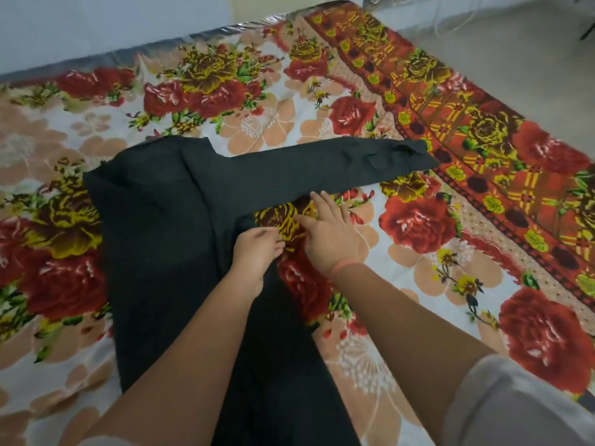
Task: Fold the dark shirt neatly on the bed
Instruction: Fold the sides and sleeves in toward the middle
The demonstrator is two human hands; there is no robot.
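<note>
The dark shirt lies flat on the floral bed cover, its body running from the near edge toward the middle. One long sleeve stretches out to the right, its cuff near the red border. My left hand pinches the shirt's side edge at the armpit, fingers curled on the fabric. My right hand rests flat beside it with fingers spread, fingertips touching the lower edge of the sleeve. A pink band circles my right wrist.
The bed cover spreads wide to the left and right of the shirt. A grey floor lies beyond the bed's far right edge, and a pale wall stands behind the bed.
</note>
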